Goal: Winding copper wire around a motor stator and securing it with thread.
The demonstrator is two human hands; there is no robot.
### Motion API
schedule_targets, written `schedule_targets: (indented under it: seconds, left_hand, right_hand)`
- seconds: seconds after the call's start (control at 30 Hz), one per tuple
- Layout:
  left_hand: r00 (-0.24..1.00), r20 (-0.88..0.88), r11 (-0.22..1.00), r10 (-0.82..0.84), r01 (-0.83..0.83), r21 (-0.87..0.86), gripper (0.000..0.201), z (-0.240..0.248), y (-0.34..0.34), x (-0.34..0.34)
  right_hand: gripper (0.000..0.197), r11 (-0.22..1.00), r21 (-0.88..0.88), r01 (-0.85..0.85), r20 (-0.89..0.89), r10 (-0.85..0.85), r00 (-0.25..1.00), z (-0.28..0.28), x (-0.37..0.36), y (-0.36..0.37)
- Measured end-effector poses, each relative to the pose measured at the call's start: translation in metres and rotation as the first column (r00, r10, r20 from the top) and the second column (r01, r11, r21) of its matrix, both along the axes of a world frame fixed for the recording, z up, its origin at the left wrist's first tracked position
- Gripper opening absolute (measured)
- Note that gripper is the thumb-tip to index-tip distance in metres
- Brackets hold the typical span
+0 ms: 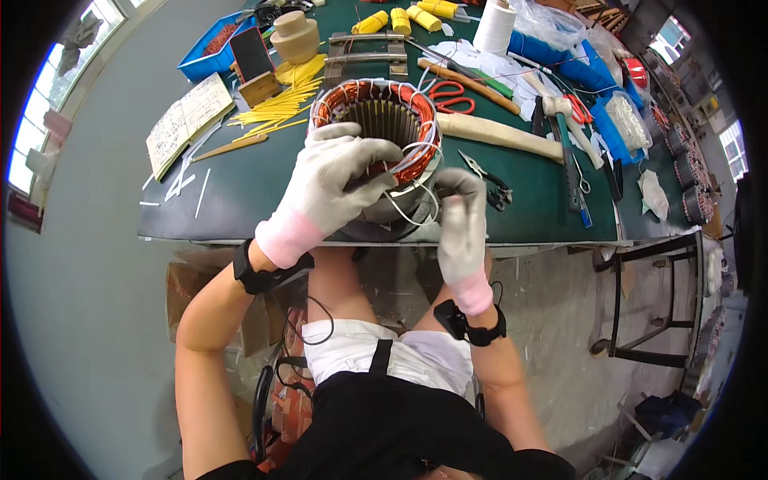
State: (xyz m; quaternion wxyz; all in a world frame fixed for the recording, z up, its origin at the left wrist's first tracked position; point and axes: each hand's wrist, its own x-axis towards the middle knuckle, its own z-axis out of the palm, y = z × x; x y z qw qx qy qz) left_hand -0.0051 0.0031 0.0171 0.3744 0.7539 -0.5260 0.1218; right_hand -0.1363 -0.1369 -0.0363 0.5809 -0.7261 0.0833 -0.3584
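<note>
A motor stator [376, 112] with copper windings and a grey slotted core stands at the near edge of the green work table [248, 192]. My left hand [328, 180], in a white glove, rests over the stator's near rim with fingers curled on the copper coil. My right hand [462, 216], also gloved, is at the stator's lower right side and pinches white cord [416, 210] that loops out from the windings. Both wrists carry black bands.
Behind the stator lie red-handled scissors [450, 94], a wooden mallet handle [500, 134], pliers [490, 180], yellow strips [280, 100], a white cord spool [494, 28], an open notebook [188, 120] and a phone on a wooden stand [253, 60]. A black metal frame [652, 296] stands right.
</note>
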Motion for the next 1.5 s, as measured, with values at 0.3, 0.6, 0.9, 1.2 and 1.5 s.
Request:
schedule_targets:
  seconds: [0.3,0.6,0.9,1.2,1.5]
  left_hand:
    - [0.993,0.114,0.999,-0.042,0.046,-0.029,0.028,0.0,-0.005,-0.002]
    - [0.989,0.118,0.996,-0.085,0.087,-0.009,0.025,-0.001,0.0,0.003]
    - [0.979,0.116,0.985,-0.17,0.173,-0.014,0.032,-0.006,-0.001,0.009]
    - [0.971,0.034,0.968,-0.236,0.238,-0.078,0.032,0.0,-0.001,0.025]
    - [0.768,0.583,0.946,0.264,-0.323,-0.003,0.031,-0.018,-0.016,-0.022]
  right_hand:
    - [0.013,0.697,0.615,-0.369,0.536,-0.027,0.844,0.04,-0.027,-0.049]
    - [0.022,0.981,-0.161,0.108,-0.338,-0.157,0.928,0.0,-0.053,-0.03]
    - [0.01,0.476,0.82,-0.317,0.157,0.346,0.925,0.039,-0.004,-0.018]
    - [0.031,0.635,0.611,-0.473,-0.196,0.7,0.686,0.102,0.02,-0.016]
    - [0.018,0.889,-0.397,-0.228,-0.036,0.233,0.972,0.055,0.016,-0.011]
